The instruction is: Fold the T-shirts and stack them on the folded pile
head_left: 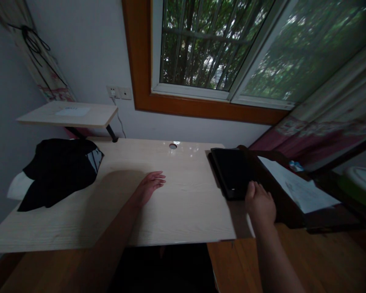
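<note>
My left hand (148, 187) is over the middle of the pale wooden desk (183, 211), fingers stretched out and nothing in them. At the desk's right end lies a flat black thing (232, 169) that looks like a closed laptop, with another dark layer beneath its left side. My right hand (261, 203) is closed by its near right corner, the fingers curled and partly hidden. Whether it touches that corner, I cannot tell. A thin white edge (250, 225) shows just below this hand; what it belongs to is unclear.
Black cloth (64, 171) lies on the desk's left, beside a small raised shelf (88, 110) bearing a paper. A round cable hole (173, 146) sits near the back. On the right, dark furniture holds a white sheet (295, 183) and a green-and-white container (361, 185).
</note>
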{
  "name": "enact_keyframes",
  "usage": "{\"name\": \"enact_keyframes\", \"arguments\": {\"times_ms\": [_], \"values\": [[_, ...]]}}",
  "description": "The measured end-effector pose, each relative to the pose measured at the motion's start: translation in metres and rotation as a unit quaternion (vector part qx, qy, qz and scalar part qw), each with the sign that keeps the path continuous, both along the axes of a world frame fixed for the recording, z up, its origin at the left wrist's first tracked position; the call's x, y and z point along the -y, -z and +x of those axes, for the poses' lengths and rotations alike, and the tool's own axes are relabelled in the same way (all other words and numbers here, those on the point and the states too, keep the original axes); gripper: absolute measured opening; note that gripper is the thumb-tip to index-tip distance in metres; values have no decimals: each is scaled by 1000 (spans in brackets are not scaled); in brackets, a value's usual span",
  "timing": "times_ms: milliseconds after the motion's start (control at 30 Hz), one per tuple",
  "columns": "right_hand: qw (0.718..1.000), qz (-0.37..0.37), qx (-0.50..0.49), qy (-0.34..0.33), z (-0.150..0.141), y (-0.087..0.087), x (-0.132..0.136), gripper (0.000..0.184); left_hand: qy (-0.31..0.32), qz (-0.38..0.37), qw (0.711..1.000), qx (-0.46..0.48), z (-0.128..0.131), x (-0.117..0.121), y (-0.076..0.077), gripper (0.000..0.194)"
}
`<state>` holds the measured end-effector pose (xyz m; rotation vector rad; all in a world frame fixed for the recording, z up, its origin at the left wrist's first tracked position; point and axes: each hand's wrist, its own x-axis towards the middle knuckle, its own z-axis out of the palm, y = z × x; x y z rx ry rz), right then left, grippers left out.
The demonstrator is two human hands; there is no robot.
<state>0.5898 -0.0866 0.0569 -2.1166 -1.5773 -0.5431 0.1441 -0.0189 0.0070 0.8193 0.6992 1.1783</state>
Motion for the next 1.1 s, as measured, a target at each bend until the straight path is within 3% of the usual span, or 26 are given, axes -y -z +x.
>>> {"name": "enact_keyframes", "arguments": {"times_ms": [167, 300, 467, 633, 867, 1000, 1100], "values": [[992, 102, -34, -59, -11, -23, -2, 47, -2, -1, 1000, 0, 0, 0, -2, 42], [982, 115, -72, -132, -37, -25, -7, 38, -11, 0, 1000, -3, 1, 3, -6, 38], [956, 64, -138, -250, -95, -7, -13, 32, -34, 35, 999, -20, 1, 7, -7, 27], [931, -41, -189, -310, -147, 15, -25, 34, -87, 80, 992, -34, -1, 10, -9, 24], [912, -73, -212, -343, -158, 34, -34, 36, -176, 75, 978, -79, -3, 12, -18, 34], [903, -60, -261, -335, -151, 35, -34, 37, -252, 115, 944, -179, -25, 6, -32, 33], [902, -49, -277, -327, -150, 34, -34, 37, -352, 155, 865, -322, -69, -1, -51, 34]]}}
